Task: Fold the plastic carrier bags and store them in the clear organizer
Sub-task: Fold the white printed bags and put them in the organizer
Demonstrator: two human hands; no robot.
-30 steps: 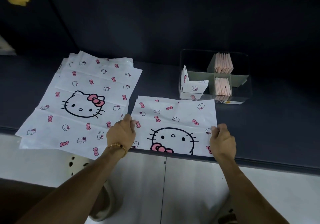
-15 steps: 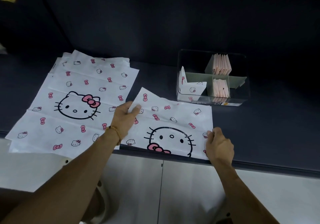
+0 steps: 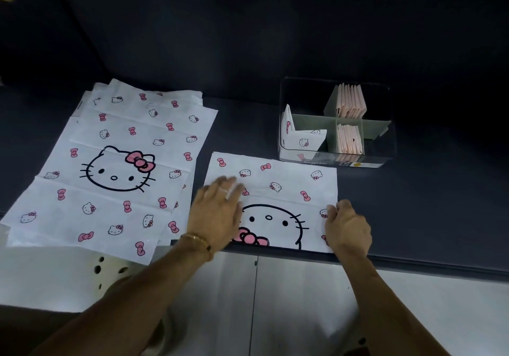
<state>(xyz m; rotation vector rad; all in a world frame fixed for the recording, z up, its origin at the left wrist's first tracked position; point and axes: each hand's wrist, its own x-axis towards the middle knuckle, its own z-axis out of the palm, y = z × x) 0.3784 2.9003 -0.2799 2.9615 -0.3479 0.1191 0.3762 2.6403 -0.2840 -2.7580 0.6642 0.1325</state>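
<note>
A white carrier bag [image 3: 278, 187] with a cat face and pink bows lies folded in half on the dark counter. My left hand [image 3: 216, 212] lies flat on its left part, fingers spread and blurred. My right hand [image 3: 345, 227] holds the bag's right edge near the front corner with curled fingers. A stack of unfolded bags [image 3: 110, 176] of the same print lies to the left. Behind the folded bag stands the clear organizer [image 3: 385, 151], with a folded white bag [image 3: 304, 138] in its left compartment and pink folded bags [image 3: 349, 104] in its right ones.
The dark counter [image 3: 413, 218] ends in a front edge just under my hands, with white cabinet doors [image 3: 289, 300] below. The stack of bags overhangs that edge at the left. A dark wall rises behind.
My left hand let go of the bag's front left corner, reached up over its left edge, and now sweeps flat across the left part. My right hand stayed at the right edge.
</note>
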